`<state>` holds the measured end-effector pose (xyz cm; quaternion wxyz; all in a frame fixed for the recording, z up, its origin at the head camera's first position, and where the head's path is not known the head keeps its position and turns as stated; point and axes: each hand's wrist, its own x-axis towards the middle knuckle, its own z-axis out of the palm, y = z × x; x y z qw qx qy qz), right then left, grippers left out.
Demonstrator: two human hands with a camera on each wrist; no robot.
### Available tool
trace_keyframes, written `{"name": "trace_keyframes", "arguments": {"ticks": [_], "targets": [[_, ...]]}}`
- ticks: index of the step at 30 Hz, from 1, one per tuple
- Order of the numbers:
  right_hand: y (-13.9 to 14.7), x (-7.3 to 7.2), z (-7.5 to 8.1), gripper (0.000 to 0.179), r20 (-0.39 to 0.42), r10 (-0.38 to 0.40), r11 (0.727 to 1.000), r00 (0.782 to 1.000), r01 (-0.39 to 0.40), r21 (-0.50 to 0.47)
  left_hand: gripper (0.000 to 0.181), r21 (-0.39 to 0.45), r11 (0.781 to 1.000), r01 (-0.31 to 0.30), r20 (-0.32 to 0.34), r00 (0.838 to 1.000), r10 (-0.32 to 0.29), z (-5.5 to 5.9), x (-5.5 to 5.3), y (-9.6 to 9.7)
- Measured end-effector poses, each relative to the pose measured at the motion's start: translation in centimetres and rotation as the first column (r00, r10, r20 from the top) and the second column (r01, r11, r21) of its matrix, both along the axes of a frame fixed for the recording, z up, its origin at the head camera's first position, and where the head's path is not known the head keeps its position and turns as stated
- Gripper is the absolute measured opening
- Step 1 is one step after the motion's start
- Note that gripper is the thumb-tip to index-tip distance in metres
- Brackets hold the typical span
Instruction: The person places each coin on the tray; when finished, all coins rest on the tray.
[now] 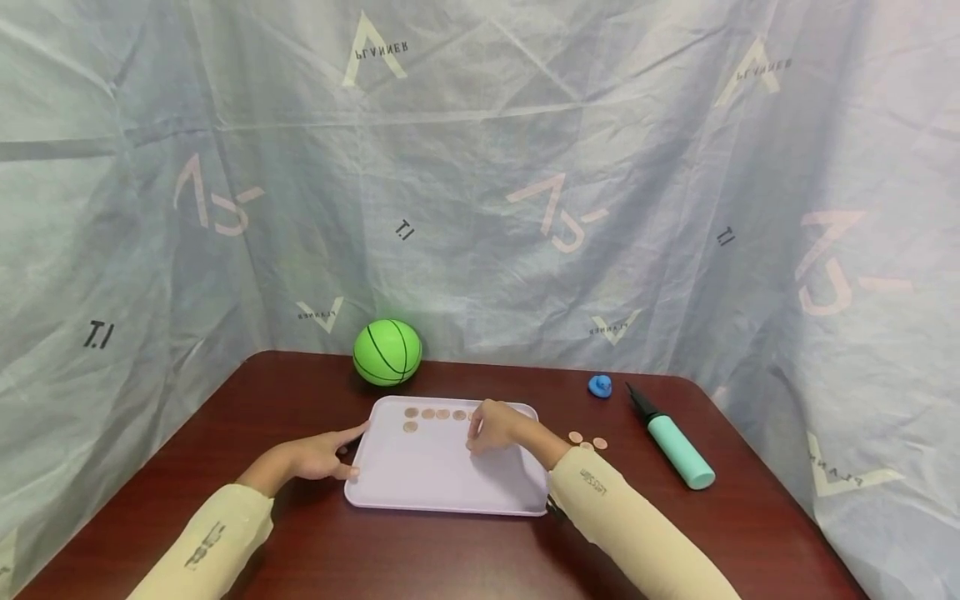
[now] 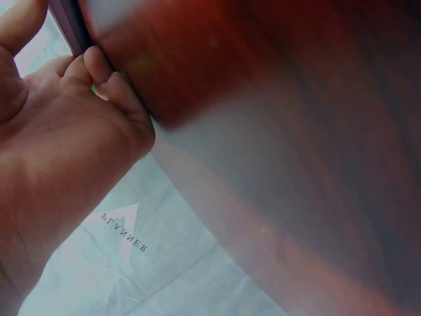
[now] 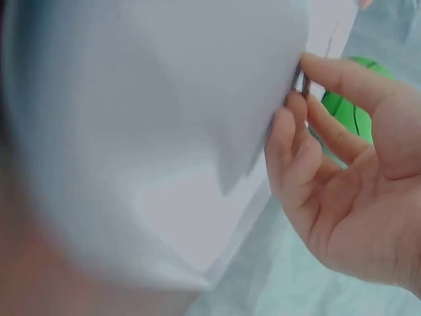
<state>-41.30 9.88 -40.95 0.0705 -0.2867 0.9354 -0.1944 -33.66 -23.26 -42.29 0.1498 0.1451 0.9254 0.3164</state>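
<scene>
A white tray (image 1: 450, 487) lies on the table in the head view. My left hand (image 1: 322, 456) rests at its left edge, thumb and index finger spread and touching the rim, other fingers bent beneath. Over the tray's upper right part, my right hand (image 1: 493, 425) pinches a coin (image 3: 301, 80) edge-on between thumb and fingertips, close above the surface. Several copper-coloured coins (image 1: 443, 414) form a row along the tray's far side, its right end partly covered by my right hand. One more coin (image 1: 410, 427) sits below the leftmost of them.
Loose coins (image 1: 575, 437) lie on the dark red table (image 1: 420, 558), right of the tray beside my right forearm. Farther right is a mint hand pump (image 1: 681, 450) with a black nozzle. A blue rubber duck (image 1: 600, 386) and a green ball (image 1: 387, 352) stand toward the back.
</scene>
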Motion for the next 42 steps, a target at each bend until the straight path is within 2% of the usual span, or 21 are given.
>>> {"name": "trace_keyframes", "arguments": {"ticks": [5,10,13,18,23,30,37,42], "targets": [[-1.0,0.0,0.3,0.010,0.045,-0.049,0.998,0.998,0.047,0.032,0.092,0.003,1.000,0.000,0.000,1.000,0.000,0.0,0.0,-0.2],[-1.9,0.0,0.4,0.009,0.058,-0.088,0.991,0.994,0.081,0.104,0.092,0.009,1.000,-0.002,0.001,1.000,0.002,-0.5,0.0,-0.3],[-2.7,-0.1,0.4,0.010,0.061,-0.092,0.990,0.994,0.085,0.116,0.091,0.020,1.000,-0.002,0.002,1.000,0.002,-0.7,0.1,-0.3],[-3.9,-0.5,0.3,0.011,0.084,-0.113,0.991,0.990,0.106,0.086,0.092,0.018,1.000,0.002,0.000,1.000,-0.002,-0.6,0.1,-0.2],[-5.3,-1.0,0.0,0.014,0.101,-0.174,0.985,0.980,0.171,0.032,0.092,0.009,1.000,-0.006,-0.004,1.000,0.006,-0.4,-0.1,-0.2],[-6.9,-1.6,-0.5,0.016,0.102,-0.251,0.968,0.963,0.252,0.005,0.093,-0.006,1.000,0.026,-0.007,1.000,-0.026,0.0,-0.3,0.0],[-7.9,-2.0,-0.6,0.015,0.109,-0.288,0.957,0.952,0.289,0.004,0.092,0.015,1.000,0.003,-0.002,1.000,-0.003,0.0,-0.2,-0.1],[-8.2,-1.8,-0.6,0.013,0.122,-0.296,0.952,0.947,0.302,-0.037,0.092,0.011,1.000,0.004,-0.004,1.000,-0.004,0.0,-0.2,-0.1]]}}
